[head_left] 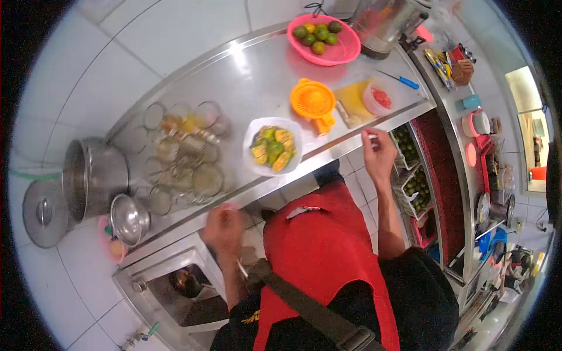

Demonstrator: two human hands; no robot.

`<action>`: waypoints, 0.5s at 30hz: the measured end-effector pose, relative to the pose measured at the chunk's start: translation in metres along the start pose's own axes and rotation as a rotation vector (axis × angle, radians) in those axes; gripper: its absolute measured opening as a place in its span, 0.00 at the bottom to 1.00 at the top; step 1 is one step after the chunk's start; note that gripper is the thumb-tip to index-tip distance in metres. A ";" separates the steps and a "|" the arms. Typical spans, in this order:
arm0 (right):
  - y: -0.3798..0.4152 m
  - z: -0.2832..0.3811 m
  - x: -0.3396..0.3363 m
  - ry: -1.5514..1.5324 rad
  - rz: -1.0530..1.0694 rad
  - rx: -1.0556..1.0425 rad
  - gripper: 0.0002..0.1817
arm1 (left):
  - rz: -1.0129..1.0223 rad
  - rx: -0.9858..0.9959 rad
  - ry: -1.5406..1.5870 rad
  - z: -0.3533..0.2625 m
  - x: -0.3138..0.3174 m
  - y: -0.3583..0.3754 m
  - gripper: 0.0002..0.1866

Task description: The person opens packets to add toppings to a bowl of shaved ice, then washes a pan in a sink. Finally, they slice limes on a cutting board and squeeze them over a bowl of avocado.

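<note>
My left hand (224,229) is smeared by motion at the counter's front edge, near the clear glasses (208,178); its fingers cannot be made out. My right hand (379,153) is raised in front of the counter's right part, fingers curled in; a small pale spot shows at the fingertips, too small to name. Closest to it are a yellow cutting board (351,100) and a clear cup (377,102) with something red inside. Between my hands, a white bowl (250,131) holds squeezed green citrus halves (274,149). Behind it stands an orange citrus juicer (313,99).
A pink basin (297,50) of whole citrus and a blender jug (374,29) stand at the back. A blue-handled knife (408,83) lies at the right. Steel pots (96,175) and a steel bowl (130,219) are left; fruit crates (417,190) sit under the right counter.
</note>
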State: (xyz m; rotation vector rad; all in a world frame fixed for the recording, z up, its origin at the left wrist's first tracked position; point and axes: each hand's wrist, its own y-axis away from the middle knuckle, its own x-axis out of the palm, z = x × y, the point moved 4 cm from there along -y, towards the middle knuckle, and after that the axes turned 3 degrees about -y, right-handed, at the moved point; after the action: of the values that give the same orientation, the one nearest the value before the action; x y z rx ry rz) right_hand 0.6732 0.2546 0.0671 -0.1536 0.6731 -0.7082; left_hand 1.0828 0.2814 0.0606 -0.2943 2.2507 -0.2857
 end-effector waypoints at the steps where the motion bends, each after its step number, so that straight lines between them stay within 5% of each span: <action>1: -0.026 -0.027 -0.008 0.063 -0.094 -0.076 0.11 | 0.160 -0.006 -0.002 -0.035 0.031 -0.002 0.14; 2: -0.047 -0.054 -0.019 0.124 -0.180 -0.150 0.12 | 0.319 -0.018 -0.010 -0.065 0.059 -0.007 0.20; 5: -0.114 -0.133 -0.039 0.372 -0.366 -0.222 0.20 | 0.243 -0.021 -0.152 -0.090 0.128 -0.014 0.30; 6: -0.135 -0.177 -0.037 0.381 -0.276 -0.123 0.27 | 0.276 -0.090 -0.186 -0.093 0.142 -0.019 0.36; 10: -0.181 -0.253 -0.027 -0.154 0.436 0.426 0.24 | 0.180 -0.214 -0.277 -0.100 0.173 -0.031 0.42; 15: -0.194 -0.237 -0.020 -0.367 0.573 0.555 0.18 | -0.030 -0.306 -0.301 -0.098 0.182 -0.035 0.43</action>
State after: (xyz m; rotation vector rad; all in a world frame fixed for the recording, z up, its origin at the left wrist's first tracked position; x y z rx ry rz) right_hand 0.4088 0.1417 -0.0399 0.4018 0.1319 -0.2776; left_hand 0.8968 0.2035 0.0023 -0.4982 1.9877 0.0864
